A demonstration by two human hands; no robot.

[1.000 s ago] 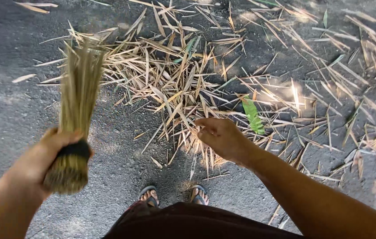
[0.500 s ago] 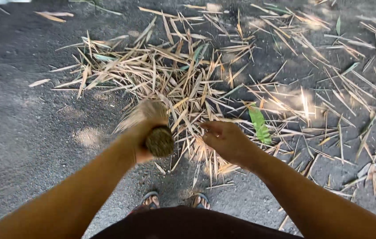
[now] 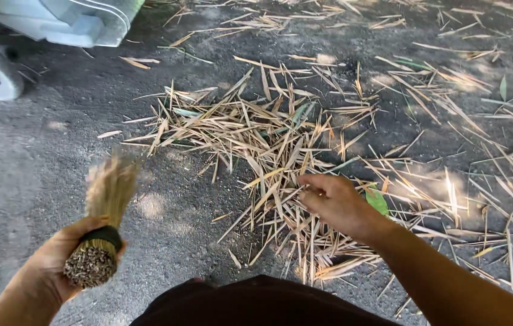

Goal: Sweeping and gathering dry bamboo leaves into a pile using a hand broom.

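Bristles blur at the tip of the bundled straw hand broom, which my left hand grips tight by its black-banded base above the dark gravelly ground. My right hand hangs loosely curled, holding nothing, over the heap of dry tan bamboo leaves.

One head-worn camera looked steeply down from the person's own height, facing forward over dark gritty ground strewn with dry straw-coloured leaves.

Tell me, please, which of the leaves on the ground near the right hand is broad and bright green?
The green leaf lying just right of the right hand, partly hidden behind it. The dry leaves piled around it are narrow and straw-coloured.
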